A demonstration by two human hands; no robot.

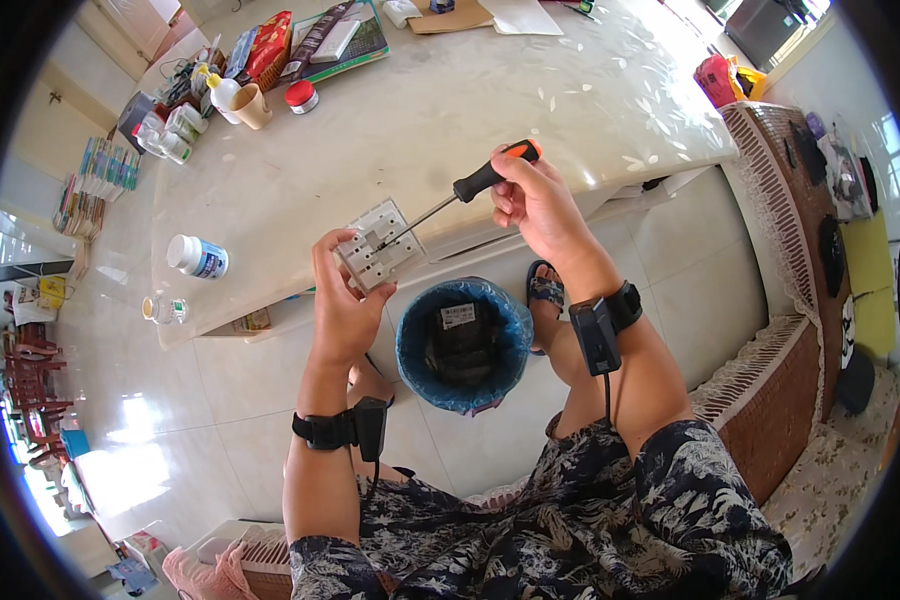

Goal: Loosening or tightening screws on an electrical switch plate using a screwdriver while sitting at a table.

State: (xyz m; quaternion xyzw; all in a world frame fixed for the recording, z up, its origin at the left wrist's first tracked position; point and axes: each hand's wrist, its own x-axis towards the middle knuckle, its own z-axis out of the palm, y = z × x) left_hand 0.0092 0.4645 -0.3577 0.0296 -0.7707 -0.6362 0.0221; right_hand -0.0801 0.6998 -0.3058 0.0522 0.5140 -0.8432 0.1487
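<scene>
My left hand [347, 305] grips a white plastic wall socket plate [370, 262] by its left and lower edges, at the near edge of the table. Its face with slots and small holes is tilted up. In my right hand [533, 195] is a screwdriver [478, 184] with a black and orange handle, the fingers closed round the grip. Its long metal shaft slants down to the left, and the tip meets the middle of the plate. Whether it sits in a slot or only touches the surface, I cannot tell. Each wrist wears a black strapped device with a cable.
Below my hands stands a bin [464, 345] lined with a blue bag, holding something dark. A white bottle [198, 257] and a small jar [164, 309] are at the table's left. Farther back are a red-lidded jar [301, 97], a paper cup [251, 106] and a book [346, 45].
</scene>
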